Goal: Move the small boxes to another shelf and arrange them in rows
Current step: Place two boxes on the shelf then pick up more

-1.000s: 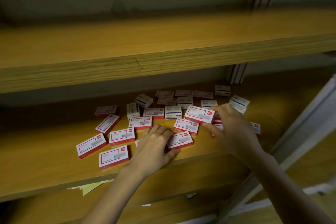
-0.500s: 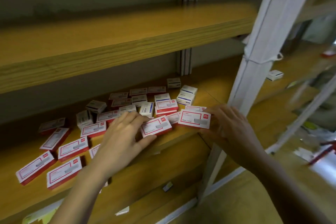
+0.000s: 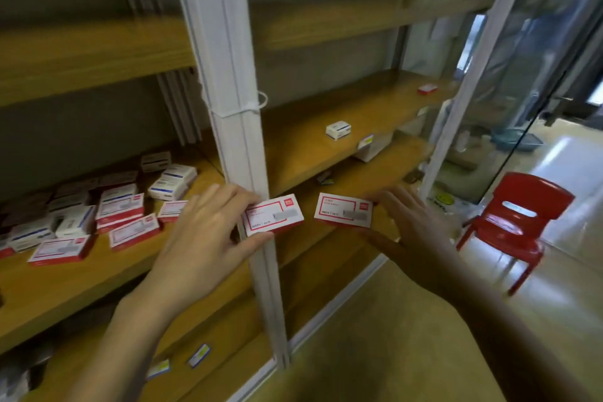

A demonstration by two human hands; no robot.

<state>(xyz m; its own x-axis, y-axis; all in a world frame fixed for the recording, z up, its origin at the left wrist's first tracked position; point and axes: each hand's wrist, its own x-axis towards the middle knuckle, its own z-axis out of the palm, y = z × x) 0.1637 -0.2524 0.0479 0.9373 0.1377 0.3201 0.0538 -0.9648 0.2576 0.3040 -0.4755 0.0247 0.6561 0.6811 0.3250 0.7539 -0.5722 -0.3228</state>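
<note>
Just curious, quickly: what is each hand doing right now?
Left hand: holding one small box.
Right hand: holding a second small box.

small boxes (image 3: 98, 215) lie on the left shelf (image 3: 65, 277); one box (image 3: 338, 129) sits on the right shelf (image 3: 303, 147).

Red plastic chair (image 3: 512, 222) on glossy floor (image 3: 567, 271) beside wooden shelving (image 3: 81, 52)

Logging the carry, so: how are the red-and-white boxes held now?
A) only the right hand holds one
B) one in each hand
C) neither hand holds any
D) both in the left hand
B: the left hand pinches one red-and-white box, the right hand grips a second box, the two apart.
</note>
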